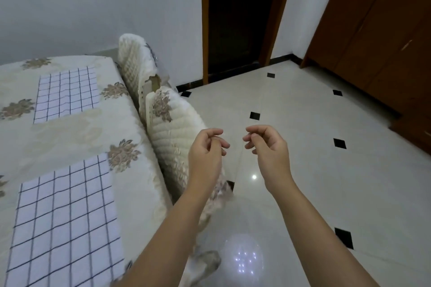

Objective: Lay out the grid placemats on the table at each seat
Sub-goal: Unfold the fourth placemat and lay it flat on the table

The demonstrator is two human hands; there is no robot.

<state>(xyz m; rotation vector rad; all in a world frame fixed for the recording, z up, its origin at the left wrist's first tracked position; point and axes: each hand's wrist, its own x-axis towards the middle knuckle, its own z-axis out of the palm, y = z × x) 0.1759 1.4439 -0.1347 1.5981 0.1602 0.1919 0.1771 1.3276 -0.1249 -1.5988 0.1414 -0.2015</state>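
Looking down to my left, I see the worktop (77, 128) under a cream tablecloth (21, 81) patterned with brown flower sprays, set against a pale wall (93, 2). To the right spreads a glossy light tile floor (303, 158) with small black diamond insets, a dark doorway (238, 18) in a wooden frame lies ahead, and brown wooden cabinets (384, 42) line the far right. Two chairs stand at the worktop's edge, the nearer chair (172, 128) and the farther chair (135, 58), both in quilted cream covers. Two grid placemats lie flat on the cloth, well apart: the nearer placemat (65, 216) beside the nearer chair and the farther placemat (66, 93) by the farther one. Each is a white rectangle crossed by thin dark lines into squares, the lines slightly wavy. Both my hands are raised over the floor, off the worktop: my left hand (206, 149) and my right hand (268, 147) each have the fingers curled in toward the thumb, with nothing in them.
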